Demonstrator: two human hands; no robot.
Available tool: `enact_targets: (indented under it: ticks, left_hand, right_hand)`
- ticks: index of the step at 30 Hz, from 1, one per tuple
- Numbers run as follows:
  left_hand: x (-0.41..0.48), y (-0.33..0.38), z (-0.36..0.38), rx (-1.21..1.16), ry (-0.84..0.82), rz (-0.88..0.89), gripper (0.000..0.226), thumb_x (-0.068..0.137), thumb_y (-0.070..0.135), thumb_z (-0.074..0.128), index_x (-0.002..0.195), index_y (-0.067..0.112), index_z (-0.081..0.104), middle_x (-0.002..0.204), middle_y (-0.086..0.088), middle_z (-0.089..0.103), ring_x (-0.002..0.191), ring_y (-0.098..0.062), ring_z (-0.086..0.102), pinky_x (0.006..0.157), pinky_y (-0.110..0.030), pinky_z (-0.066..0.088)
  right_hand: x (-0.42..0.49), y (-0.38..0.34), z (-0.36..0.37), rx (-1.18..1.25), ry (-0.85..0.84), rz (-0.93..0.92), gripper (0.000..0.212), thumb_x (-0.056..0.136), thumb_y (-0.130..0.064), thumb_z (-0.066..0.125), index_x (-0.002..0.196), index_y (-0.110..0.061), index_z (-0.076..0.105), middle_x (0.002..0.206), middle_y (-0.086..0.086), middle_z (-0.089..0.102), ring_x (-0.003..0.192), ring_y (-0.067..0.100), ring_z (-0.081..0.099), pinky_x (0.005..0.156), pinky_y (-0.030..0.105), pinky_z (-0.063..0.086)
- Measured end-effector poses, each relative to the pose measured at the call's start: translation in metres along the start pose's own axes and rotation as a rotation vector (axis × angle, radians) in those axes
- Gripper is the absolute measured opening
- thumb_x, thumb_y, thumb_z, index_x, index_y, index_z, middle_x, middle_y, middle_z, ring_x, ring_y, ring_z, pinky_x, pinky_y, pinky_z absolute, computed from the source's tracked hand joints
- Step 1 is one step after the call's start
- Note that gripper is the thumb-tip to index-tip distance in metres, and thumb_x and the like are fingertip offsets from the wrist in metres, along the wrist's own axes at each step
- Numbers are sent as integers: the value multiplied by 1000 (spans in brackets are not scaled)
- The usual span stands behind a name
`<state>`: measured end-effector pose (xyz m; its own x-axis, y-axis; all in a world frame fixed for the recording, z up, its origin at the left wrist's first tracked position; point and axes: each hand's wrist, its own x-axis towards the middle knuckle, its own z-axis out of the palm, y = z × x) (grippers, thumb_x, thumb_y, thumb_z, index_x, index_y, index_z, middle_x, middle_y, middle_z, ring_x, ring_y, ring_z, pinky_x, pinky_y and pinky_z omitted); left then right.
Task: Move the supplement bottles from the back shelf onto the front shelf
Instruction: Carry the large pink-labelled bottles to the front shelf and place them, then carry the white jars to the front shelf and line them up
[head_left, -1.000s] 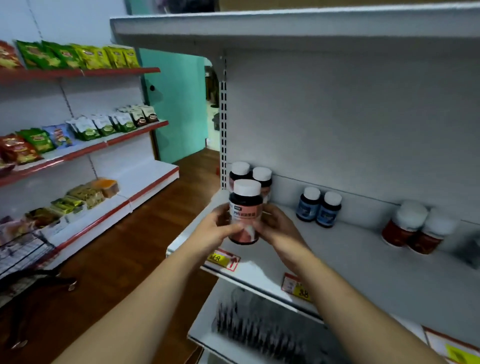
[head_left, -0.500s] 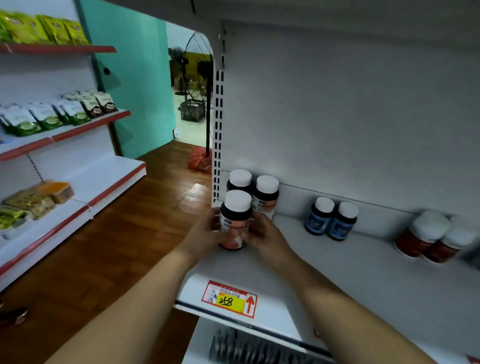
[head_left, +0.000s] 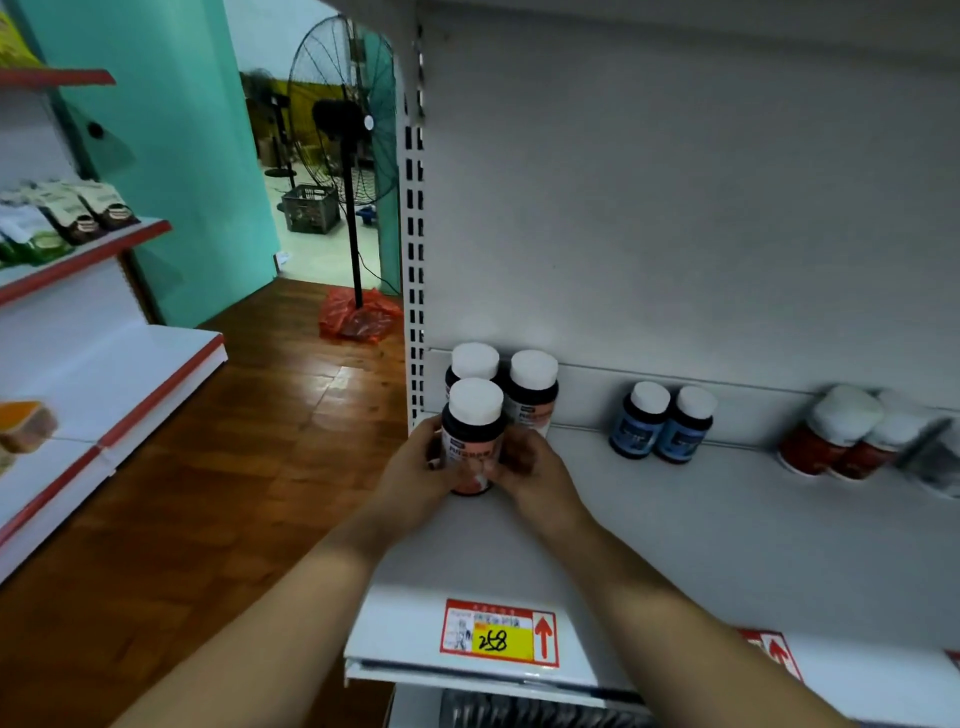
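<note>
Lowered since a second ago, the pink-label bottle (head_left: 472, 441) is now at the front shelf (head_left: 675, 545), base on it or just above, right before two matching bottles (head_left: 532, 400). My left hand (head_left: 415, 467) and right hand (head_left: 530, 470) grip its sides; letting go is left. I count three pink-label, two blue bottles (head_left: 641, 423) and two red bottles (head_left: 831, 439), blurred; I cannot see the back shelf.
</note>
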<state>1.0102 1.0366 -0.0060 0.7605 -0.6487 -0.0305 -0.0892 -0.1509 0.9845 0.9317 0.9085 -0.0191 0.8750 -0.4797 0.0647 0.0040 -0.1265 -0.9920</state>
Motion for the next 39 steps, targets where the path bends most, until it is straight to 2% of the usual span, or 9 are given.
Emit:
enact_targets:
  ticks: [7,12,16,20,23,27,31,34,39]
  left_hand:
    - [8,-2,-2,8,-7,-23,69,70,6,75,130,19,44,121,-2,60,114,-18,55,91,-27,44]
    - [-4,4,-5,39,6,-44,77,75,19,74,140,24,34,138,-2,49,127,-18,45,103,-35,40]
    - [-32,25,-10,-8,107,-80,59,85,22,64,137,13,38,136,-9,48,114,-19,48,85,-29,38]
    - [-57,55,-3,49,139,-2,40,87,18,60,125,9,52,115,-4,59,93,-14,51,74,-22,40]
    - [-71,80,20,43,151,82,37,86,15,62,121,8,55,110,-6,62,94,-17,56,65,-16,42]
    - [-85,110,80,14,115,190,25,85,8,62,109,10,58,92,-6,61,79,-15,56,66,-15,46]
    - [-95,134,168,37,42,280,28,86,4,59,113,-2,58,92,-6,60,58,6,55,53,-2,38]
    - [-107,153,257,-23,-28,286,30,86,2,58,115,-6,55,85,-2,59,64,4,54,56,-3,40]
    - [-135,171,417,-49,-217,299,30,86,5,58,115,-3,56,99,-6,57,81,-7,52,58,1,40]
  right_hand:
    - [-4,-5,0,4,-3,-11,31,81,-1,64,104,-18,55,103,-5,62,91,-1,59,76,7,47]
    - [-16,-15,-4,-21,99,-10,32,84,-1,61,114,-12,58,113,1,63,102,10,58,83,12,46]
    - [-31,-30,-11,-3,152,25,28,86,-5,60,96,-31,58,100,-14,63,96,4,60,87,20,46]
    - [-44,-44,-15,-6,216,23,36,87,-6,59,123,-8,54,124,4,59,113,16,55,97,29,44]
    - [-60,-59,-31,10,248,0,34,87,-3,57,121,-5,55,117,3,58,106,14,54,96,31,43]
    - [-95,-72,-90,25,365,-56,34,85,-3,59,118,-1,57,104,9,59,91,15,56,81,24,43]
    - [-145,-77,-181,49,439,-104,33,87,1,56,120,2,55,102,10,57,81,8,55,73,16,42]
    - [-191,-76,-263,59,497,-112,34,87,-2,57,121,1,54,106,9,57,95,16,54,81,23,43]
    - [-267,-75,-395,65,626,-87,37,89,-2,54,126,0,50,111,6,55,104,14,50,97,30,41]
